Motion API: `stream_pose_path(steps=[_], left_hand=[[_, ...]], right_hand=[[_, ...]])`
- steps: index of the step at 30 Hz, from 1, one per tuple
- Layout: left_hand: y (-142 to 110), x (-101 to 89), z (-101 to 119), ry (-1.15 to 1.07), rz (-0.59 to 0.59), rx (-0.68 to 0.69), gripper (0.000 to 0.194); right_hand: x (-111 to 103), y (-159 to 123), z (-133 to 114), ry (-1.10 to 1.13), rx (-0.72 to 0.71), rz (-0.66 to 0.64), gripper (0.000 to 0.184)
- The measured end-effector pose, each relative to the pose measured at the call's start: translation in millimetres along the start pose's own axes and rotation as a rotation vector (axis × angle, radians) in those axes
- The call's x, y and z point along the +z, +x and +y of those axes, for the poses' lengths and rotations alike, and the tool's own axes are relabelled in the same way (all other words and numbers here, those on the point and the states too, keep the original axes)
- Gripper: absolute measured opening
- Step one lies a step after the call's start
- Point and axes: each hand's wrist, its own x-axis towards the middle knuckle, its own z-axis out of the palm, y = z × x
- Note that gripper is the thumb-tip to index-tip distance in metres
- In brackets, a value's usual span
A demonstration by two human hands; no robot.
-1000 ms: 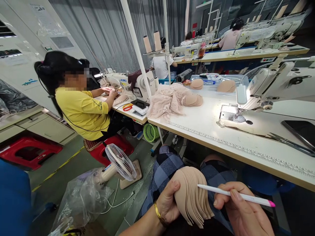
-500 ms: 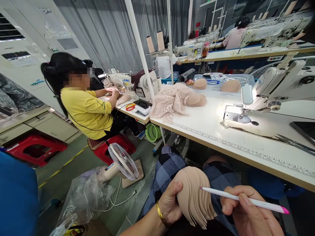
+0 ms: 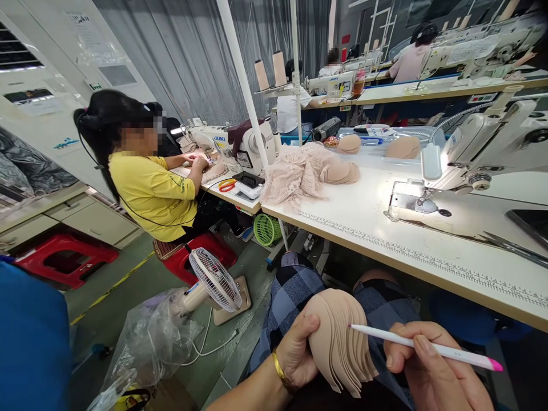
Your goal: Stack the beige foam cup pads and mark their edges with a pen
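Note:
My left hand (image 3: 297,357), with a gold bracelet on its wrist, grips a fanned stack of beige foam bra cups (image 3: 340,342) over my lap, thumb on the front cup. My right hand (image 3: 432,371) is closed round a white marking pen with a pink cap (image 3: 422,346). The pen's tip touches the right edge of the stack. Below both hands lie my knees in blue checked cloth (image 3: 291,291).
A white sewing table (image 3: 385,228) with a lit sewing machine (image 3: 466,151), a lace pile (image 3: 295,171) and more cups (image 3: 342,171) stands ahead. A person in yellow (image 3: 148,188) sews at left. A floor fan (image 3: 214,279), plastic bag (image 3: 149,337), red stools and a green basket (image 3: 265,229) are below.
My right hand and the pen shifted slightly right and down, the tip staying at the stack's edge. The view swung a little left. The stack stays in my left hand.

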Motion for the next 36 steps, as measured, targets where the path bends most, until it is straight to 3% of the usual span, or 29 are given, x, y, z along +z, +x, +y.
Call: stream_pose_path(steps=[3,15,25,31,36], left_hand=[[-1.7,-0.3,0.9,0.026,-0.022,-0.058,0.082],[-2.6,-0.5,0.8,0.013,-0.024,-0.065,0.080],[-2.9,1.4,0.9,0.014,-0.038,-0.067,0.082],[1.5,6.6,-0.8,-0.027,-0.049,0.092,0.078],[1.9,9.7,-0.2,-0.033,-0.061,0.113,0.079]], right_hand=[[1.4,-0.7,1.5,-0.006,-0.004,-0.022,0.025],[12.0,-0.3,-6.2,0.003,0.008,-0.027,0.025],[4.5,-0.9,-4.3,0.008,-0.033,-0.107,0.024],[5.3,2.8,-7.0,0.033,0.000,-0.087,0.022],[5.3,3.4,-4.6,0.007,-0.039,-0.150,0.022]])
